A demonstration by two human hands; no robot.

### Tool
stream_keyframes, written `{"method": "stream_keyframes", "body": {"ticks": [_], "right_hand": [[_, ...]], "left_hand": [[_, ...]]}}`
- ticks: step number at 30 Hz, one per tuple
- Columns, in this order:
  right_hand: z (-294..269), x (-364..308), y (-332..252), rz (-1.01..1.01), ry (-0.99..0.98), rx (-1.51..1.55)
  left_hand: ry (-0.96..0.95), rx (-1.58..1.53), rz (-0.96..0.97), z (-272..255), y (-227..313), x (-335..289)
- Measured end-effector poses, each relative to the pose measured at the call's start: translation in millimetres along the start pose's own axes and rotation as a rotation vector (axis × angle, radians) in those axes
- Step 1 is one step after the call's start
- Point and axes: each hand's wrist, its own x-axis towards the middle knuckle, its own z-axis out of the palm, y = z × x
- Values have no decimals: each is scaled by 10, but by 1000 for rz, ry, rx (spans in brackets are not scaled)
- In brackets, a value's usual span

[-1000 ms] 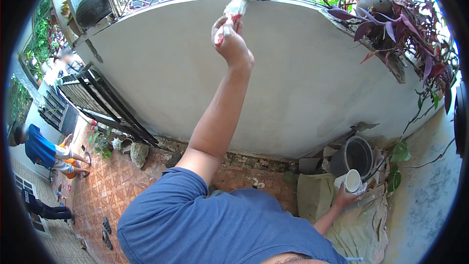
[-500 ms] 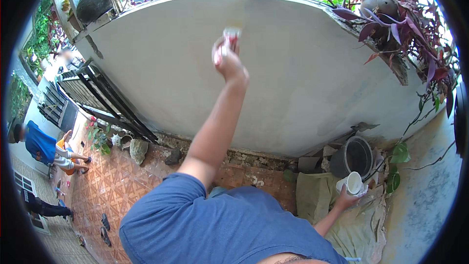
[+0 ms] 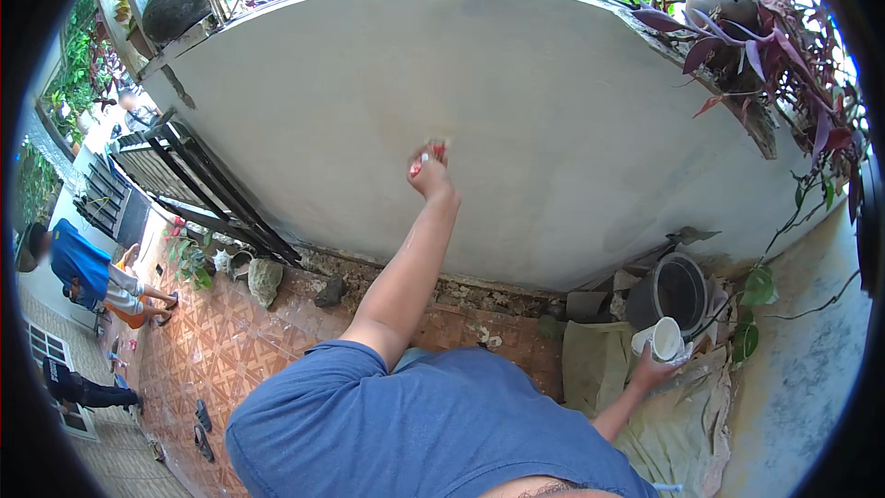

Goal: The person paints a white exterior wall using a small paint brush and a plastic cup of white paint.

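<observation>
Pale wall (image 3: pixel 553 129) open either side, top edge well above | I see left hand (image 3: pixel 427 177), fingers pinching red brush (image 3: pixel 439 149) | right hand (image 3: pixel 653 371) curled round white cup (image 3: pixel 664 336), dark bucket (image 3: pixel 643 302) just beyond

Brush (image 3: pixel 440 148): red handle, pale tip, blurred. Gripped in left fingers (image 3: pixel 420 153), slanting, tip end uppermost, out at middle of wall (image 3: pixel 544 129); contact too blurred to confirm. Wall: off-white, broad, patchy, faint yellowish tint near brush. Cup (image 3: pixel 665 339): white, round-mouthed, pale inside. Held low in right fingers (image 3: pixel 648 360), tilted, well apart from brush; contents unclear.
</observation>
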Motion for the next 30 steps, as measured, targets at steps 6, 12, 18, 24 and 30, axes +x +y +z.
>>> {"method": "stream_keyframes", "body": {"ticks": [6, 12, 18, 24, 30], "right_hand": [[-13, 110, -11, -1, -40, 5], [42, 76, -44, 47, -47, 41], [116, 9, -99, -13, -4, -22], [21, 42, 43, 19, -80, 46], [6, 62, 123, -34, 29, 17]], "left_hand": [[-170, -125, 107, 621, 491, 115], [-455, -311, 332, 1362, 1410, -355], [-150, -185, 72, 597, 522, -52], [156, 25, -137, -519, -404, -6], [-118, -117, 12, 523, 154, 150]]}}
